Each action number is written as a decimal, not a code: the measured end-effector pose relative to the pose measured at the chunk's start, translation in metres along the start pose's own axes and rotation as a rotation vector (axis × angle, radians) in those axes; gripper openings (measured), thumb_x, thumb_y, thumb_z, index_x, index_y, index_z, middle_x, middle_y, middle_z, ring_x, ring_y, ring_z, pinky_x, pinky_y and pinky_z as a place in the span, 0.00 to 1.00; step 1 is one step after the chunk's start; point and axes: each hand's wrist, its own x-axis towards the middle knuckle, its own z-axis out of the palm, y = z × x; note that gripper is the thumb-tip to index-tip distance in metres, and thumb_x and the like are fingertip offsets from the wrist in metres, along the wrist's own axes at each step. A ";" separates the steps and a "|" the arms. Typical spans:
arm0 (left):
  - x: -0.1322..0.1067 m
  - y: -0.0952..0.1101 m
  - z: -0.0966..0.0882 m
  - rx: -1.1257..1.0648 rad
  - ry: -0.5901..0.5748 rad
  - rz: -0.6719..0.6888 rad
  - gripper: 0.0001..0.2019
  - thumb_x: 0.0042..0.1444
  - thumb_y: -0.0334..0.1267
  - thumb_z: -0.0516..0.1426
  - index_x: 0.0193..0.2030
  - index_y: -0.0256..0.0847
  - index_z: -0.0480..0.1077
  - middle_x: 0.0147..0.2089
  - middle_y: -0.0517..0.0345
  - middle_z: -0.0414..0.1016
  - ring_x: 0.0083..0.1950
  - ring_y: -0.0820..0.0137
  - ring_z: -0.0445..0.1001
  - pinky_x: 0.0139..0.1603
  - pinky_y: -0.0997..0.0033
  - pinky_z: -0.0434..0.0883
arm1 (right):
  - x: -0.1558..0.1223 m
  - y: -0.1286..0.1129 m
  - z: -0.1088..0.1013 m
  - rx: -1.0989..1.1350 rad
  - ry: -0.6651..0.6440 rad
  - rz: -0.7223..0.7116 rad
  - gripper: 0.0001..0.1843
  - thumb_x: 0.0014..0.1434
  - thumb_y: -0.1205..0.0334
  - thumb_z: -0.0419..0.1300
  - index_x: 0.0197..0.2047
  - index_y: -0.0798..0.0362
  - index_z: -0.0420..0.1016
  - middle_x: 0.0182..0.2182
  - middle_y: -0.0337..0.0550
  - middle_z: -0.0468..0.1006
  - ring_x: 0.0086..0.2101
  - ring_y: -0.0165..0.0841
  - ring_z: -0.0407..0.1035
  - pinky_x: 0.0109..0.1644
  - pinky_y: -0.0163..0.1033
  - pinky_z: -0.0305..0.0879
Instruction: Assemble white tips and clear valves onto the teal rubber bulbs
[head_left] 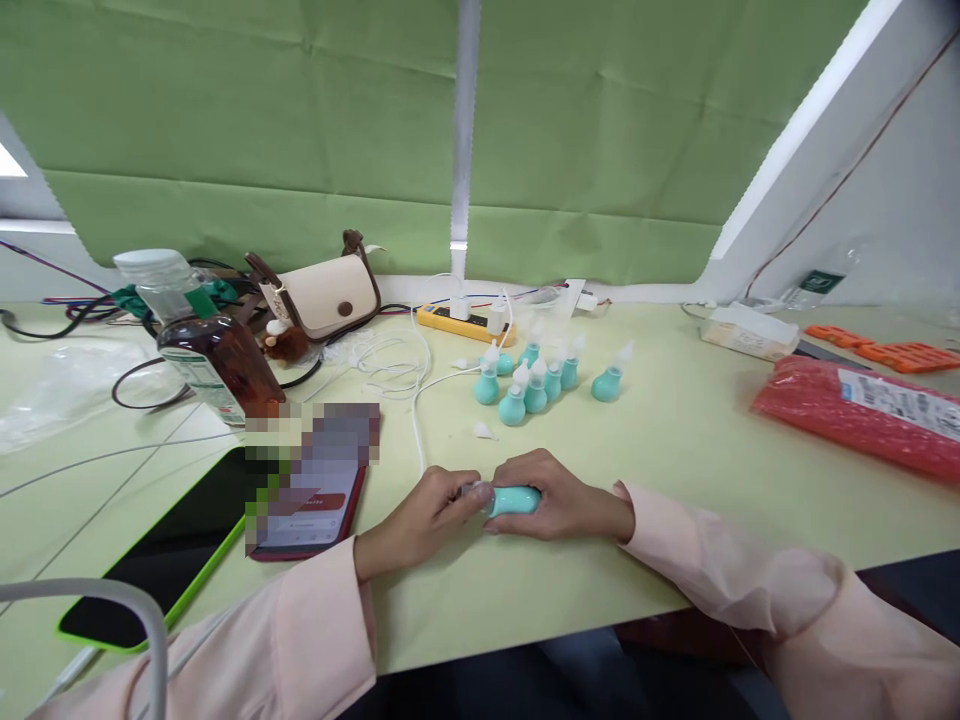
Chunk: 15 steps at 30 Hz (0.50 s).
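Close to the table's front edge, my right hand (551, 495) is wrapped round the teal rubber bulb (516, 500) of a nasal aspirator, which lies on its side. My left hand (435, 510) pinches the nozzle end of the same aspirator between thumb and fingers, so most of the nozzle is hidden. Beyond my hands stands a cluster of several similar teal aspirators (535, 395) with pale pointed tips. One more aspirator (607, 380) is a little apart on the right. A small loose clear tip (484, 431) lies between the cluster and my hands.
To the left are a phone with a red case (322, 500), a black-screened phone with a green edge (180, 540) and a bottle of brown liquid (217, 365). A handbag (330, 295), a yellow power strip (450, 322) and white cables stand behind. A red bubble-wrap package (810, 400) lies right.
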 end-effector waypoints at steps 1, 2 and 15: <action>0.000 0.000 0.001 -0.047 -0.009 -0.011 0.18 0.57 0.44 0.44 0.19 0.38 0.53 0.18 0.67 0.49 0.21 0.78 0.47 0.21 0.76 0.48 | 0.000 0.001 0.000 -0.039 0.010 -0.025 0.15 0.50 0.54 0.57 0.22 0.57 0.65 0.17 0.35 0.63 0.20 0.24 0.56 0.25 0.31 0.54; 0.001 0.000 0.001 -0.075 -0.016 -0.017 0.18 0.57 0.44 0.43 0.19 0.38 0.52 0.18 0.67 0.50 0.21 0.78 0.47 0.21 0.76 0.49 | 0.000 0.002 0.001 -0.075 0.018 -0.053 0.15 0.51 0.53 0.56 0.22 0.57 0.65 0.17 0.35 0.63 0.20 0.24 0.56 0.25 0.32 0.53; 0.004 -0.003 0.006 -0.402 -0.147 -0.106 0.23 0.55 0.49 0.43 0.13 0.39 0.51 0.12 0.68 0.50 0.16 0.80 0.50 0.20 0.76 0.54 | -0.002 0.006 0.000 -0.370 0.019 -0.280 0.19 0.54 0.49 0.52 0.23 0.56 0.65 0.17 0.39 0.67 0.21 0.27 0.60 0.25 0.33 0.54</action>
